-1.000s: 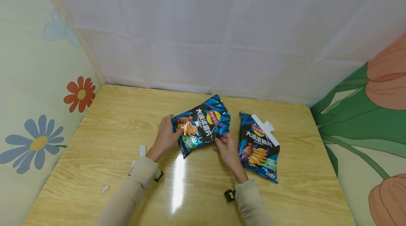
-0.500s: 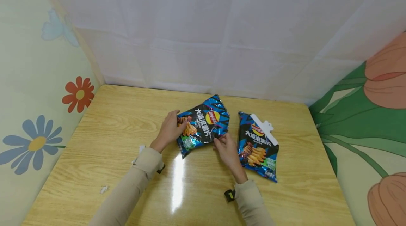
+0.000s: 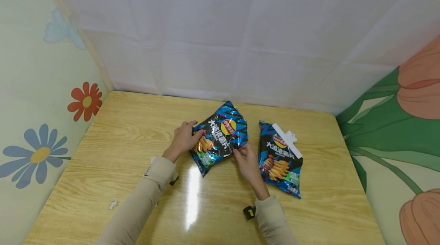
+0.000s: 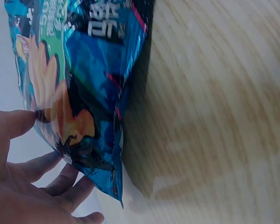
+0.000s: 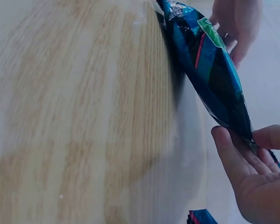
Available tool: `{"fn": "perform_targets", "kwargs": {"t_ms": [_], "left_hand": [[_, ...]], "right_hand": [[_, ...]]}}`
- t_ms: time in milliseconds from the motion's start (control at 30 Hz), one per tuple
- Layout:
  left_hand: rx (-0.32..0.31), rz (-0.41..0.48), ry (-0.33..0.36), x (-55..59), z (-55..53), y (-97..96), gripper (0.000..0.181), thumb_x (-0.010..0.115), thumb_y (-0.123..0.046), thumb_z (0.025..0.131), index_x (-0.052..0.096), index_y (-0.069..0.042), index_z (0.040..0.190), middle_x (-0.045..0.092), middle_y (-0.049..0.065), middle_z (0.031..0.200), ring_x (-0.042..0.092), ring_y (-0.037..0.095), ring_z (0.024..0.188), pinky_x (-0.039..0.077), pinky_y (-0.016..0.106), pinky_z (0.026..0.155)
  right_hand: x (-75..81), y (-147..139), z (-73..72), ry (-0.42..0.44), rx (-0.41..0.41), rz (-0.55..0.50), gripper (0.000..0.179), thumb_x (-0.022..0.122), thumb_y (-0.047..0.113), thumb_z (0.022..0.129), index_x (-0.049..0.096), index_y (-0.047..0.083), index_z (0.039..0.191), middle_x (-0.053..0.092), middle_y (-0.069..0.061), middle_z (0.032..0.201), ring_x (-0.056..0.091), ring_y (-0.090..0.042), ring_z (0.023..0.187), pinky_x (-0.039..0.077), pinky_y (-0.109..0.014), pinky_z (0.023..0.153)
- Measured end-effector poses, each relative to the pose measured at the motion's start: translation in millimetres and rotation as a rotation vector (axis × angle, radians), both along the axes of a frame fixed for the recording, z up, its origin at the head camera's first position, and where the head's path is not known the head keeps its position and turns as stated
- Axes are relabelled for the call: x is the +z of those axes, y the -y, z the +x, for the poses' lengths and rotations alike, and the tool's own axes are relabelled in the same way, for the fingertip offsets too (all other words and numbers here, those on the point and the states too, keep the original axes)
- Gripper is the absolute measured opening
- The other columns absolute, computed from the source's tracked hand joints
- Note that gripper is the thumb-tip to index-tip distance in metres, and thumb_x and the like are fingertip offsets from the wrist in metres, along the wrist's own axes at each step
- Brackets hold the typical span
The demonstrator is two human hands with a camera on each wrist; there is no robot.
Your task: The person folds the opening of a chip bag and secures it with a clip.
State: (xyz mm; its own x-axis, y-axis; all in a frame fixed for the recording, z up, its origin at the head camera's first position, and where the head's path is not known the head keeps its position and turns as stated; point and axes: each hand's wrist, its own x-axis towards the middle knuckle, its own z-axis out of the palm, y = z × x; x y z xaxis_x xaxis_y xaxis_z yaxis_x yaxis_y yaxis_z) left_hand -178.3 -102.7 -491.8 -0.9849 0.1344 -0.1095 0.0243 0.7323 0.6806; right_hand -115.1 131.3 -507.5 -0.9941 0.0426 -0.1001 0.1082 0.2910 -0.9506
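A crisp packet (image 3: 220, 134), blue and black with a yellow and red logo, lies tilted between my two hands at the middle of the table. My left hand (image 3: 183, 140) grips its left edge. In the left wrist view, that thumb (image 4: 23, 122) presses the printed front while the fingers reach behind. My right hand (image 3: 245, 159) pinches the lower right edge. The right wrist view shows its thumb (image 5: 270, 138) on one face and the fingers under the other. To the right lies a second crisp packet (image 3: 275, 164), with a white clip (image 3: 288, 140) across its upper right part.
A white piece (image 3: 153, 159) shows partly from under the left cuff. Farther left, a small white scrap (image 3: 113, 205) lies on the wooden table (image 3: 330, 184). A white cloth (image 3: 206, 38) hangs along the back edge, and flower-painted walls (image 3: 41, 157) stand at both sides.
My left hand has shifted up and right along the packet's edge. The packet has turned slightly anticlockwise, its top corner moving left. My right hand keeps its pinch nearly in place.
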Motion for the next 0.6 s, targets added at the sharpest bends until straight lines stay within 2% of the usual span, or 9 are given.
{"fn": "perform_targets", "kwargs": {"t_ms": [167, 267, 400, 600], "left_hand": [[0.009, 0.032, -0.001, -2.0, 3.0, 1.1, 0.047, 0.057, -0.031, 0.100, 0.058, 0.002, 0.133, 0.060, 0.025, 0.118, 0.057, 0.035, 0.100, 0.045, 0.050, 0.090], [0.007, 0.088, 0.031, -2.8, 5.4, 2.6, 0.044, 0.057, -0.029, 0.100, 0.058, 0.003, 0.130, 0.061, 0.025, 0.121, 0.060, 0.034, 0.103, 0.048, 0.049, 0.089], [-0.016, 0.129, 0.099, -4.5, 9.7, 5.8, 0.040, 0.056, -0.030, 0.101, 0.055, 0.002, 0.125, 0.064, 0.024, 0.121, 0.062, 0.033, 0.104, 0.051, 0.047, 0.088], [-0.040, 0.148, 0.150, -6.7, 16.3, 10.1, 0.035, 0.056, -0.029, 0.099, 0.052, 0.001, 0.117, 0.063, 0.022, 0.107, 0.058, 0.024, 0.085, 0.049, 0.037, 0.074]], "right_hand": [[1.2, -1.7, -1.4, -0.008, -0.018, 0.009, 0.011, 0.056, 0.002, 0.099, 0.046, -0.005, 0.099, 0.070, -0.032, 0.094, 0.069, -0.023, 0.068, 0.054, -0.028, 0.067], [2.7, -1.7, -1.6, -0.028, -0.032, 0.017, 0.013, 0.056, 0.004, 0.099, 0.048, -0.005, 0.100, 0.070, -0.030, 0.093, 0.069, -0.022, 0.068, 0.056, -0.030, 0.067], [3.0, -2.0, -1.2, -0.030, -0.048, 0.003, 0.012, 0.056, 0.003, 0.099, 0.048, -0.006, 0.101, 0.069, -0.028, 0.090, 0.068, -0.021, 0.068, 0.058, -0.032, 0.068], [0.6, -3.8, -0.1, -0.018, -0.075, -0.032, 0.012, 0.056, 0.001, 0.099, 0.048, -0.006, 0.103, 0.067, -0.024, 0.088, 0.064, -0.013, 0.071, 0.059, -0.030, 0.068]]}}
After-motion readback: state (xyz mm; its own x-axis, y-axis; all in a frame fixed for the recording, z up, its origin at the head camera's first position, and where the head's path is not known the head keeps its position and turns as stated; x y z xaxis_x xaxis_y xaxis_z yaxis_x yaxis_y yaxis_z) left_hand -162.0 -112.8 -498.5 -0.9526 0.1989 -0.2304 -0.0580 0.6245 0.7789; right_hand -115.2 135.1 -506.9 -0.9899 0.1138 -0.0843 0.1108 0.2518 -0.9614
